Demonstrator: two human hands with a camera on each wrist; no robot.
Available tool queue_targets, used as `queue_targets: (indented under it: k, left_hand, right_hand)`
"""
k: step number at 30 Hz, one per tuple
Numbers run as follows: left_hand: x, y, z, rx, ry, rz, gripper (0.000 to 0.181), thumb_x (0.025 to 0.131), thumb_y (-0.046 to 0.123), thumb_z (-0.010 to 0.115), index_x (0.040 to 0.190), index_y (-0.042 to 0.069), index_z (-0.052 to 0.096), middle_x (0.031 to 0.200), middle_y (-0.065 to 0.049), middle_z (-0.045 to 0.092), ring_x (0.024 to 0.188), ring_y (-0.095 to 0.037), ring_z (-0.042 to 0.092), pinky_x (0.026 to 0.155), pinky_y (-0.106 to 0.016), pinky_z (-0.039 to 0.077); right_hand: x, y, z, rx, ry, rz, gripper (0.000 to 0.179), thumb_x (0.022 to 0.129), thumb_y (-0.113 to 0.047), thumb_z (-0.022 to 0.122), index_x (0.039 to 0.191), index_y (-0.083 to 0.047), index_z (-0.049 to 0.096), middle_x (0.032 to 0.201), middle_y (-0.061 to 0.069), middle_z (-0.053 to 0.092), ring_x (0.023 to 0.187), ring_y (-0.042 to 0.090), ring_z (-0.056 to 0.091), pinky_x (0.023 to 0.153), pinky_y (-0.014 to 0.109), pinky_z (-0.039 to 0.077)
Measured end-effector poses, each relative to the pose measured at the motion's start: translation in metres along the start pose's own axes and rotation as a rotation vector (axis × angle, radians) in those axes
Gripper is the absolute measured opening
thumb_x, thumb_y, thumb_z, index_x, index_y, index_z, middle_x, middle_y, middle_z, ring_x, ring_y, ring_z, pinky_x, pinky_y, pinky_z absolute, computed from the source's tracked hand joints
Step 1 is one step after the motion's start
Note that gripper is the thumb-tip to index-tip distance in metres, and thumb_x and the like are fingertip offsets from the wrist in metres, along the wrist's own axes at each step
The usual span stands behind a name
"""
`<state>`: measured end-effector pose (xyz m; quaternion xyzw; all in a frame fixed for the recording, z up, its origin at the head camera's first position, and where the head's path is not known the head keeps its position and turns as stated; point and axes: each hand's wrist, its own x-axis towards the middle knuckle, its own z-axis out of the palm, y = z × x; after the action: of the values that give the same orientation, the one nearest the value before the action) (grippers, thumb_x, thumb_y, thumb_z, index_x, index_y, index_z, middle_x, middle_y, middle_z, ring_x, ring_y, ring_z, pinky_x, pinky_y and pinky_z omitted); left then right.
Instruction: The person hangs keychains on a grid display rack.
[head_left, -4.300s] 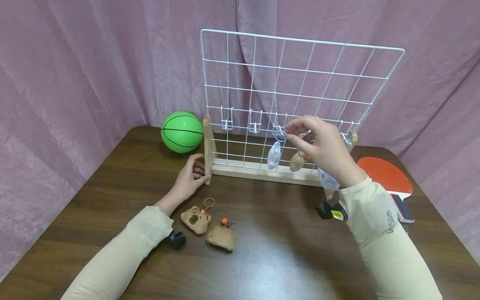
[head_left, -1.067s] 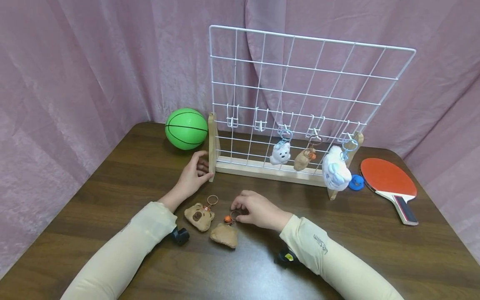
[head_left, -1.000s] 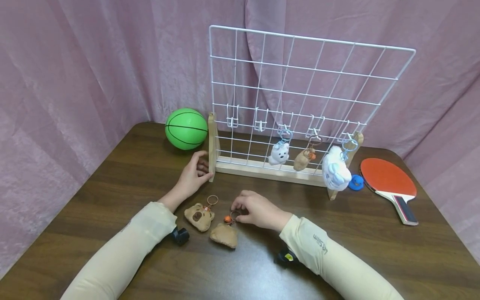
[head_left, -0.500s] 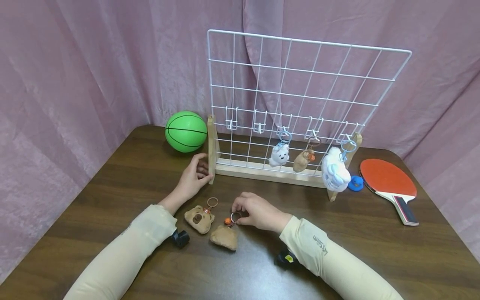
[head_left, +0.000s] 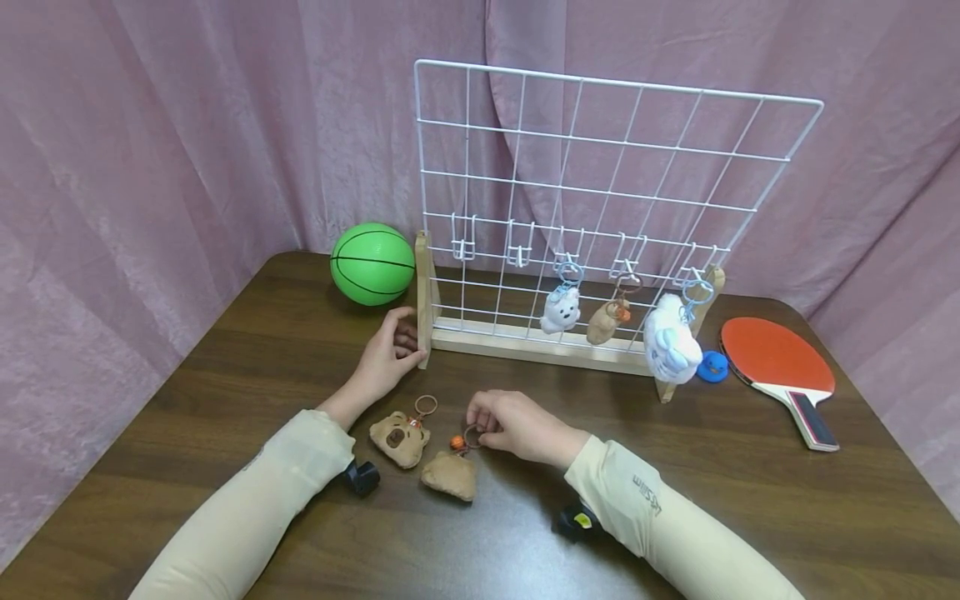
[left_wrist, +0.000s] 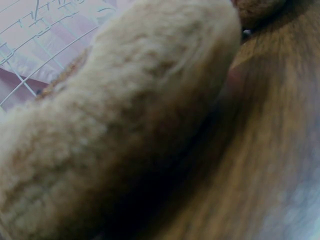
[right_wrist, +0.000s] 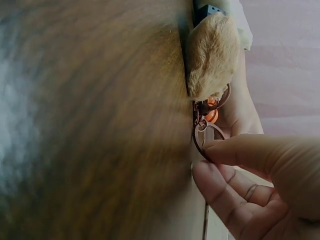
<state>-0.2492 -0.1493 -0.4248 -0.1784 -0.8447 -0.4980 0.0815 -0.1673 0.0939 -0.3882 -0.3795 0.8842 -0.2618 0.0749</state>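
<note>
My right hand (head_left: pixel 523 427) pinches the metal ring (right_wrist: pixel 198 142) of a brown plush keychain (head_left: pixel 450 476) between thumb and index finger. Its plush body lies on the table, with an orange bead (head_left: pixel 457 442) beside the ring. To its left rests a second brown plush keychain (head_left: pixel 400 439), a bear face turned up. My left hand (head_left: pixel 382 358) grips the wooden side foot (head_left: pixel 423 300) of a white wire grid rack (head_left: pixel 570 154). A plush body (left_wrist: pixel 120 115) fills most of the left wrist view, hiding that hand.
From the rack's hooks hang a small white plush keychain (head_left: pixel 561 310), a brown one (head_left: pixel 607 321) and a larger white one (head_left: pixel 670 340). Two hooks at left, including one hook (head_left: pixel 463 248), carry nothing. Around stand a green ball (head_left: pixel 372 263), blue duck (head_left: pixel 712 367) and red paddle (head_left: pixel 778 358).
My right hand has left the small white keychain hanging on the middle hook and come down to the brown keychain's ring, now pinched. My left hand has stayed at the rack's foot.
</note>
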Motion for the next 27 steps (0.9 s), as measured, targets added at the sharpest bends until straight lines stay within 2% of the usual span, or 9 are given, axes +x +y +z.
queue_targets:
  k: [8, 17, 23, 27]
  left_hand:
    - [0.0, 0.002, 0.0, -0.001, -0.001, -0.007, 0.066, 0.083, -0.005, 0.069, 0.138, 0.004, 0.034, 0.108, -0.023, 0.057, 0.094, -0.034, 0.063, 0.08, -0.039, 0.057]
    - [0.0, 0.002, 0.0, -0.006, -0.003, -0.008, 0.066, 0.083, -0.005, 0.069, 0.138, 0.004, 0.034, 0.107, -0.023, 0.057, 0.094, -0.034, 0.062, 0.079, -0.036, 0.057]
    - [0.001, 0.001, -0.001, -0.018, -0.001, -0.007, 0.065, 0.083, -0.006, 0.069, 0.137, 0.004, 0.034, 0.107, -0.024, 0.057, 0.094, -0.034, 0.062, 0.078, -0.033, 0.057]
    - [0.0, 0.001, 0.0, -0.019, 0.001, -0.004, 0.065, 0.082, -0.007, 0.069, 0.137, 0.004, 0.034, 0.107, -0.024, 0.057, 0.093, -0.034, 0.062, 0.078, -0.034, 0.057]
  right_hand:
    - [-0.004, -0.003, -0.003, 0.063, 0.012, -0.002, 0.016, 0.081, 0.002, 0.068, 0.094, -0.007, 0.065, 0.083, 0.003, 0.068, 0.076, 0.008, 0.061, 0.072, 0.018, 0.053]
    - [-0.009, -0.011, -0.013, 0.181, 0.011, 0.005, 0.01, 0.087, 0.001, 0.064, 0.097, -0.002, 0.065, 0.084, 0.006, 0.067, 0.07, 0.006, 0.062, 0.063, 0.012, 0.053]
    - [-0.011, -0.018, -0.024, 0.166, 0.026, -0.009, 0.011, 0.088, -0.001, 0.065, 0.099, -0.002, 0.066, 0.085, 0.006, 0.068, 0.071, 0.005, 0.063, 0.064, 0.012, 0.053]
    - [-0.012, -0.023, -0.029, 0.116, 0.067, -0.034, 0.012, 0.087, -0.003, 0.066, 0.099, -0.003, 0.066, 0.085, 0.003, 0.068, 0.073, 0.004, 0.063, 0.067, 0.012, 0.054]
